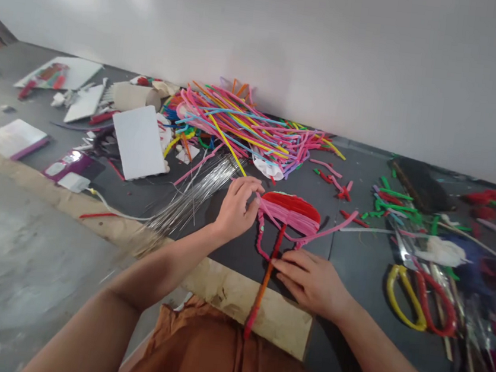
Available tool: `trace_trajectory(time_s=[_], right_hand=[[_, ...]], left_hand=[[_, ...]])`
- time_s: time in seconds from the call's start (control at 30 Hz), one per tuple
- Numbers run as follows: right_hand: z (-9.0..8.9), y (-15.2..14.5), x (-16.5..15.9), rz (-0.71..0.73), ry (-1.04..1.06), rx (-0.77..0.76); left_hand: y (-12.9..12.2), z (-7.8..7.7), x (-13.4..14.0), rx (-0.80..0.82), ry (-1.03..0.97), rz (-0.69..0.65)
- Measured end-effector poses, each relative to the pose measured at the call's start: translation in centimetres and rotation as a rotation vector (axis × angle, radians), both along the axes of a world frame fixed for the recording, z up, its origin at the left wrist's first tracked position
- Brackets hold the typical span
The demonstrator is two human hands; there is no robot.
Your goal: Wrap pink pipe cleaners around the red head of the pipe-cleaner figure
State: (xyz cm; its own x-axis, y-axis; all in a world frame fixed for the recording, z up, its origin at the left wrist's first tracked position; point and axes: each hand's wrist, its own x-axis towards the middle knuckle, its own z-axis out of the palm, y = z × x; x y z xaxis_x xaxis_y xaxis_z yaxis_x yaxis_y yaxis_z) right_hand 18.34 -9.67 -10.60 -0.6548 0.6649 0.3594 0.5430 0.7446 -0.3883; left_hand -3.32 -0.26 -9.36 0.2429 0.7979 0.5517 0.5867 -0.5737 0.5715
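A pipe-cleaner piece [292, 212], red on top and pink below, lies on the dark table in front of me. From its middle a wrapped stem [264, 283], red to orange, runs down over the table's front edge. Pink pipe cleaners loop out from both sides of it. My left hand [238, 210] pinches a pink pipe cleaner at the piece's upper left corner. My right hand [315, 282] has its fingertips closed at the stem, where a twisted pink loop [260, 241] meets it; the exact grip is partly hidden.
Behind lies a heap of coloured pipe cleaners [245, 129]. A bundle of thin wires [195, 195] is left of my left hand, near a white card [139, 142] and a purple phone-like device [68, 167]. Scissors with yellow and red handles [438, 300] and green scraps [389, 202] lie right.
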Motion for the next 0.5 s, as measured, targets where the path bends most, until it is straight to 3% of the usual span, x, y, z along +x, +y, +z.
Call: trace_trajectory(time_s=[0.17, 0.23, 0.3, 0.4, 0.5], right_hand=[[-0.5, 0.6, 0.6, -0.17, 0.191, 0.08], [-0.3, 0.5, 0.9, -0.207, 0.194, 0.11], [-0.1, -0.2, 1.5, -0.251, 0.133, 0.109], [-0.3, -3.0, 2.9, -0.323, -0.016, 0.049], [-1.1, -6.3, 3.9, -0.41, 0.011, 0.041]], left_hand=[[-1.2, 1.9, -0.1, 0.169, -0.037, 0.026], [-3.5, 3.5, -0.6, 0.188, -0.09, -0.001], [-7.3, 4.8, -1.7, 0.15, -0.129, -0.129], [-14.1, 4.8, -4.7, -0.109, -0.036, -0.545], [-18.9, 1.1, -8.0, -0.597, 0.295, -0.819]])
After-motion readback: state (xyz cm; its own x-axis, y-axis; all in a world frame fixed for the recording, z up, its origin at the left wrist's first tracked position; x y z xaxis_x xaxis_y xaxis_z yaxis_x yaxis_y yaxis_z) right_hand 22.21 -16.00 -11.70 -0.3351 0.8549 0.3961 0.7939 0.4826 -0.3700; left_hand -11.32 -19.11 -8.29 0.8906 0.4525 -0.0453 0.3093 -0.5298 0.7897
